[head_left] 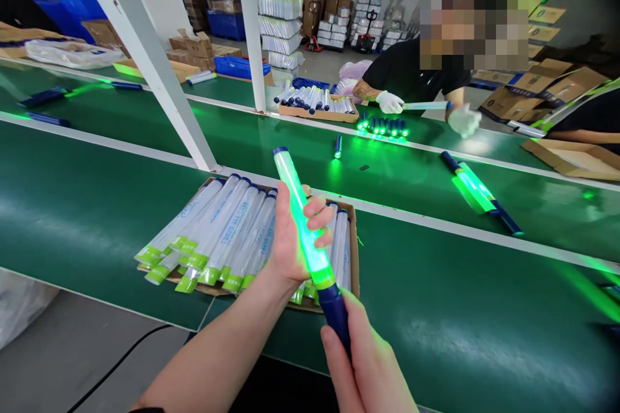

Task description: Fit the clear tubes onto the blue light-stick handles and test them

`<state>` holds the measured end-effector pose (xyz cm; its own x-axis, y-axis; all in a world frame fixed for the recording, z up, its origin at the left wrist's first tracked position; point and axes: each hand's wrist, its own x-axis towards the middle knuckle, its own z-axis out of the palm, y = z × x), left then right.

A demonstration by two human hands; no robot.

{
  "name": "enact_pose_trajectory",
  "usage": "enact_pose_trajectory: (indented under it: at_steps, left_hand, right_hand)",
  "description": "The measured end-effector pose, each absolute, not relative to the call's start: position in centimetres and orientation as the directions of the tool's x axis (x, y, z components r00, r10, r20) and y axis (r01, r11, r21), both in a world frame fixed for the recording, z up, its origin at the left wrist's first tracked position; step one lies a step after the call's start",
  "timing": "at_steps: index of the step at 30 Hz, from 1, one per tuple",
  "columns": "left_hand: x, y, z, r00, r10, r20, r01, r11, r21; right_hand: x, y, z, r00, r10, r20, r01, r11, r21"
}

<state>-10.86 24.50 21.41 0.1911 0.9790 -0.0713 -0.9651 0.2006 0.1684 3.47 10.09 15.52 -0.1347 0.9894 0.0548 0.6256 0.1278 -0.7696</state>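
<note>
A light stick [303, 222] glows bright green, tilted with its capped end up and to the left. My left hand [285, 232] is wrapped round its clear tube. Around the dark blue handle at its lower end, my right hand [365, 352] is closed. Below and behind my left hand, a shallow cardboard box [356, 251] holds several clear tubes [237, 226] with blue caps and lime-green ends. My left hand and the lit stick hide part of the box.
Beyond a white rail, a lit handle [338, 146] stands on the green belt [271, 139]. Glowing sticks [477, 187] lie at the right. Across the belt, a gloved co-worker [411, 77] holds a tube near several lit handles [382, 126]. A white post [150, 58] rises at left.
</note>
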Motion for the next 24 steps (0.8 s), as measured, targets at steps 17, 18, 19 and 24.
enact_pose_trajectory:
  at_steps: [17,18,19,24]
  left_hand:
    - [-8.5,24.7,21.1,0.032,0.932,-0.360,-0.913,0.174,0.369]
    - [-8.3,24.6,21.2,0.038,0.945,-0.324,-0.912,0.165,0.376]
    - [-8.1,24.2,21.4,0.059,0.959,-0.278,-0.911,0.165,0.378]
    - [-4.8,21.1,21.3,0.307,0.952,0.008,-0.765,0.242,0.597]
  right_hand:
    - [2.9,10.4,15.2,-0.175,0.932,0.317,0.953,0.241,-0.183]
    - [3.3,10.5,15.1,-0.172,0.942,0.290,0.936,0.248,-0.249]
    - [4.2,10.6,15.1,-0.181,0.949,0.259,0.903,0.265,-0.340]
    - [13.4,13.7,15.7,-0.120,0.917,0.381,0.612,0.370,-0.699]
